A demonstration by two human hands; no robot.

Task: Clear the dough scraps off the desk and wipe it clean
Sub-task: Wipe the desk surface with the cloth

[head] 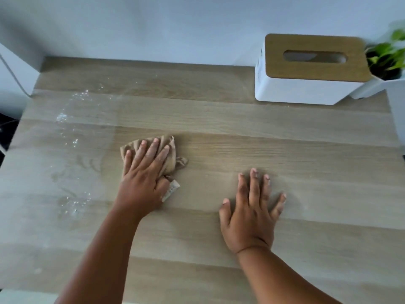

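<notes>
1. Head view showed the left hand [145,170] pressing flat on a crumpled tan cloth [169,150] near the middle of the worktop [306,150]. Its fingers were spread over the cloth, not curled round it.
2. The right hand [249,216] lay flat on the bare wood, well apart from the cloth, with fingers straight and holding nothing. It looked like it was there to steady the person.
3. A wet patch [72,132] with small shiny drops sat to the left of the cloth. I could not see any dough scraps, so that part looked done.
4. To wipe well, the next push should go left, right through the wet patch, with the palm kept down hard.
5. Long, straight strokes that overlap would likely miss less than little circles.
6. The cloth was bunched up. Spreading it flatter would probably soak up more water.
7. A white tissue box [306,88] and a small plant [390,55] stood at the back right. Wiping near them should be slow, so they were not bumped.
</notes>
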